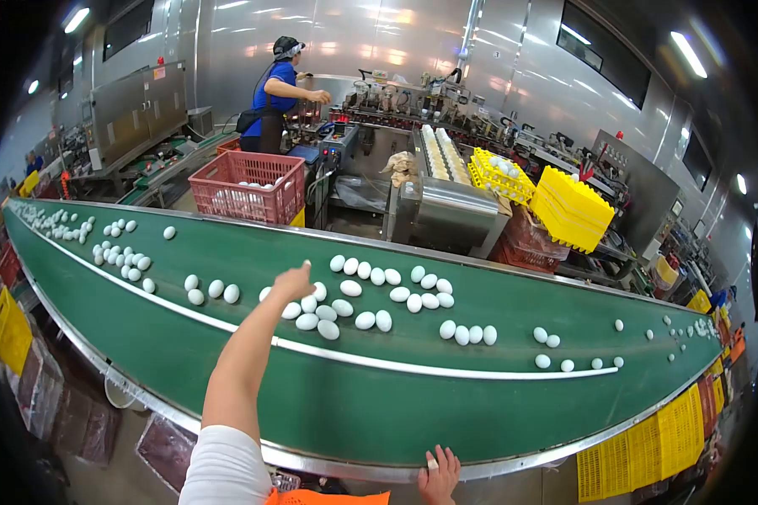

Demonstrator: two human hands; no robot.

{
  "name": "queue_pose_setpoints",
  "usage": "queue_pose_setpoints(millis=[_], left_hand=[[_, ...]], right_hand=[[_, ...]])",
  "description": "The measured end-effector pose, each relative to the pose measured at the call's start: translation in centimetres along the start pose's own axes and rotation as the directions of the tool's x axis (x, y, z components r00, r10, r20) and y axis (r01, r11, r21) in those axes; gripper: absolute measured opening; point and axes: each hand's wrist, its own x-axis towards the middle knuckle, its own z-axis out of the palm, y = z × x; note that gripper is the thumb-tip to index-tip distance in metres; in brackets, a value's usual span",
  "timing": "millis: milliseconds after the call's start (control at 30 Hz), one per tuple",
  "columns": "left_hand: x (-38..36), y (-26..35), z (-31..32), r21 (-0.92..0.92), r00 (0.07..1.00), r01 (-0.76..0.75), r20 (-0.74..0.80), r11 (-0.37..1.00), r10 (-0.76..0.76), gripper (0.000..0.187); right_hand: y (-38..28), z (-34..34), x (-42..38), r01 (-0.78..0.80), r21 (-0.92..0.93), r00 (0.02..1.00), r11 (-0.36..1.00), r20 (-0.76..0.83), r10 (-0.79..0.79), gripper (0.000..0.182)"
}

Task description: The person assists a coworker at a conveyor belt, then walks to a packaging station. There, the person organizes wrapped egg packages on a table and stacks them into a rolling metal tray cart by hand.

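From my remote post, I see bare green belt (379, 417) stretching ahead of the fingers (453, 459) of the right hand (438, 480), until a white rail (480, 373) bars the way. Eggs (343, 308) crowd right and nearside of the left hand's (293, 284) fingers (306, 268); beyond those, a passage reaches the far metal edge (370, 242).

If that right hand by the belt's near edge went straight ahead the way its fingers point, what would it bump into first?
The right hand would probably meet the white strip first, across bare green belt; how far the strip stands up is hard to tell.
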Motion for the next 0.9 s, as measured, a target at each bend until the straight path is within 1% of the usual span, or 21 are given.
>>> queue_pose_setpoints(millis=[133,167,200,233,267,300,333,367,400,433,467,500,567,600,633,667,700,767,800,867,900], left_hand=[[-10.2,0.3,3.7,-0.09,0.974,-0.205,0.078,0.975,0.212,0.076],[-12.8,0.5,4.7,-0.122,0.954,-0.269,0.104,0.955,0.282,0.072],[-16.3,1.1,5.6,-0.12,0.948,-0.279,0.126,0.953,0.293,0.072],[-20.8,2.0,5.8,-0.408,0.933,-0.177,0.219,0.896,0.284,0.065],[-25.2,3.1,5.9,-0.641,0.898,-0.032,0.319,0.767,0.304,0.058],[-29.1,4.3,7.0,-0.713,0.864,-0.024,0.338,0.701,0.373,0.053],[-32.9,5.7,8.5,-0.771,0.815,-0.006,0.365,0.636,0.451,0.048],[-36.6,7.2,10.0,-0.798,0.74,0.113,0.466,0.592,0.486,0.045],[-40.4,8.6,12.4,-0.828,0.646,0.292,0.539,0.478,0.54,0.044],[-43.8,10.3,14.8,-0.832,0.548,0.357,0.555,0.425,0.626,0.044],[-46.7,12.0,17.8,-0.793,0.432,0.425,0.601,0.437,0.672,0.044],[-49.8,14.2,20.0,-0.736,0.364,0.438,0.671,0.516,0.646,0.043],[-54.6,17.7,24.9,-0.686,0.228,0.219,0.728,0.694,0.647,0.048],[-56.6,19.2,27.0,-0.671,0.139,0.176,0.741,0.72,0.656,0.048],[-57.8,20.8,28.6,-0.62,0.094,-0.141,0.768,0.772,0.634,0.052],[-58.8,22.2,30.0,-0.529,0.072,-0.44,0.784,0.726,0.616,0.055],[-59.6,23.7,30.5,-0.533,0.038,-0.467,0.785,0.705,0.618,0.055],[-61.2,27.2,31.8,-0.474,0.045,-0.584,0.792,0.659,0.609,0.06],[-61.8,28.8,32.3,-0.482,0.023,-0.595,0.79,0.643,0.613,0.06],[-63.7,33.6,31.9,-0.287,0.113,-0.798,0.792,0.529,0.6,0.061],[-64.4,36.2,32.0,-0.305,0.085,-0.809,0.786,0.503,0.612,0.061]], right_hand=[[-1.9,-1.5,-0.1,0.038,0.125,0.999,0.991,0.007,-0.039,0.051],[-2.8,-3.1,-0.7,0.016,0.124,1.0,0.992,0.018,-0.019,0.051],[-3.4,-4.2,-1.8,0.044,0.103,0.999,0.994,0.0,-0.045,0.052],[-4.0,-5.1,-3.8,0.063,0.081,0.998,0.995,-0.018,-0.061,0.053],[-4.7,-6.0,-6.6,0.014,0.077,1.0,0.997,-0.013,-0.013,0.053],[-5.4,-6.7,-9.9,-0.015,0.156,0.999,0.988,-0.029,0.02,0.052],[-6.1,-7.5,-13.7,-0.063,0.23,0.996,0.971,-0.052,0.077,0.051],[-7.1,-8.1,-18.1,-0.176,0.215,0.98,0.96,-0.052,0.191,0.051],[-7.8,-8.8,-23.1,-0.265,0.262,0.963,0.928,0.024,0.268,0.049],[-8.4,-9.4,-28.2,-0.358,0.308,0.933,0.882,0.088,0.348,0.047],[-8.6,-9.2,-34.4,-0.456,0.281,0.89,0.844,0.143,0.433,0.044],[-8.6,-8.5,-41.1,-0.606,0.257,0.794,0.753,0.247,0.555,0.042],[-8.5,-8.7,-52.4,-0.808,0.188,0.579,0.558,0.424,0.696,0.037],[-8.6,-10.1,-56.4,-0.868,0.147,0.479,0.475,0.502,0.72,0.036],[-8.9,-12.6,-58.0,-0.896,0.149,0.437,0.418,0.467,0.769,0.036],[-8.6,-15.2,-58.7,-0.896,0.089,0.412,0.436,0.535,0.737,0.035],[-7.5,-17.6,-59.0,-0.883,0.035,0.391,0.469,0.609,0.69,0.034],[-4.2,-19.8,-59.7,-0.866,-0.003,0.39,0.499,0.62,0.681,0.034],[-2.7,-20.3,-60.0,-0.866,0.043,0.442,0.497,0.53,0.724,0.034],[-0.2,-24.2,-59.3,-0.857,0.121,0.509,0.502,0.363,0.781,0.034],[1.0,-26.5,-58.7,-0.848,0.157,0.529,0.505,0.294,0.796,0.034]])
